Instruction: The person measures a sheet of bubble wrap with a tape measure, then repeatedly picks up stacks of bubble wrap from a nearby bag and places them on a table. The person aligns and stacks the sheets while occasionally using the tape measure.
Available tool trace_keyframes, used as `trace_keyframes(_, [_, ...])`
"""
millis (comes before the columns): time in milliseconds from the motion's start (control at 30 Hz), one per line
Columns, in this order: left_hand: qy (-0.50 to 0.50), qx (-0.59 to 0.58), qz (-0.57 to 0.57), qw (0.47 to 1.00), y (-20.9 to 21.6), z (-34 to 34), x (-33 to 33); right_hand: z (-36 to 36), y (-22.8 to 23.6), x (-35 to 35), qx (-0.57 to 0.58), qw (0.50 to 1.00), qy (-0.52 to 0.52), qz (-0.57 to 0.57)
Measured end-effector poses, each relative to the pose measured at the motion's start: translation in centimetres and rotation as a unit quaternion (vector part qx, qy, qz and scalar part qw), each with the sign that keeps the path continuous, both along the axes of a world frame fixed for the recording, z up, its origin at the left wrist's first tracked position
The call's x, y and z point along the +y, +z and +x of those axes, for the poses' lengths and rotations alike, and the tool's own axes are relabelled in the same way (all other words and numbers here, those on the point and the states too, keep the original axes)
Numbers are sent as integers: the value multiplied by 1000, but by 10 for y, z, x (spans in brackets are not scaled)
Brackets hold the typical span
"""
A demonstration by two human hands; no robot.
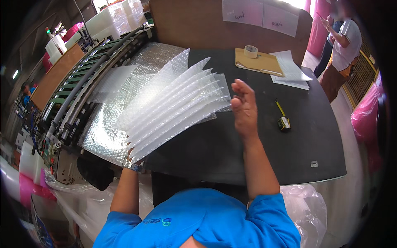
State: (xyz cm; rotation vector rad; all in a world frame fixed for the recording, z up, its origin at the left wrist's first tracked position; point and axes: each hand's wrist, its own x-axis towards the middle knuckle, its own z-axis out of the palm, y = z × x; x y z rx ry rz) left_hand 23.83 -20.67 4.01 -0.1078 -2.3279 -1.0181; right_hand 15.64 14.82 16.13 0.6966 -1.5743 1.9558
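Note:
A fanned stack of clear bubble wrap sheets (pixel 173 107) rises at a slant over the left half of the dark table, its layers spread apart at the right-hand ends. My left hand is at the stack's near left end, where the sheets cover its fingers; only the wrist with a metal-banded watch (pixel 131 165) shows. The sheets stand up from that grip. My right hand (pixel 244 109) is raised just beyond the stack's right ends, empty, with fingers loosely bent and apart. Beneath the fan lie more bubble wrap sheets (pixel 101 132), flat and shiny.
A roller machine (pixel 82 78) borders the table's left side. On the dark table (pixel 198 161) lie a tape measure (pixel 283 123), a brown envelope (pixel 258 64) with a tape roll (pixel 250 51), and white papers (pixel 291 70). A brown board (pixel 190 25) stands behind. Another person (pixel 345 45) stands at far right.

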Motion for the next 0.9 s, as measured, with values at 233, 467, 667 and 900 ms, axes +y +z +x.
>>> trace_keyframes(233, [-17, 47, -271, 961, 55, 4, 35, -4, -11, -16, -96, 982, 88, 136])
trace_keyframes(467, [-6, 54, -251, 967, 55, -1, 30, -15, 20, -7, -16, 999, 35, 15])
trace_keyframes(667, [-14, 40, -131, 990, 85, -2, 50, -3, 56, 6, -10, 997, 71, -33])
trace_keyframes(900, [-41, 73, -88, 993, 103, -14, 52, -2, 30, 19, -72, 996, 47, -30])
